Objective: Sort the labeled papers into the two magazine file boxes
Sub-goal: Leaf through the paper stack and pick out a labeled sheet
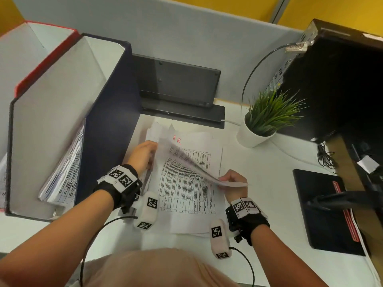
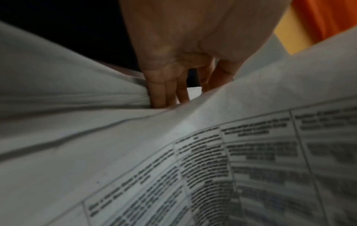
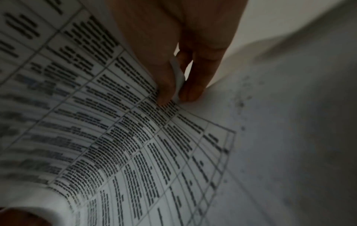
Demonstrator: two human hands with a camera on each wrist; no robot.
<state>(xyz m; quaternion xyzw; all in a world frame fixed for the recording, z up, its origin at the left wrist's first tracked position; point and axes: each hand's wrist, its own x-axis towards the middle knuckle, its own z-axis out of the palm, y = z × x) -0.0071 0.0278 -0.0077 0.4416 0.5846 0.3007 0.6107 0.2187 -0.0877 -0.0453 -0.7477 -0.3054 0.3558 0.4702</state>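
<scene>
Frame centre: my right hand [image 1: 233, 180] pinches the lifted sheet [image 1: 186, 160] between curled fingers [image 3: 190, 90]; my left hand [image 1: 143, 154] grips its far edge above the "HR" stack [image 1: 192, 193] on the surface [image 1: 269, 204].

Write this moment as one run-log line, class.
step: lifting top sheet off stack | right hand: pinches sheet corner | left hand: holds far edge | blue file box: holds papers
</scene>
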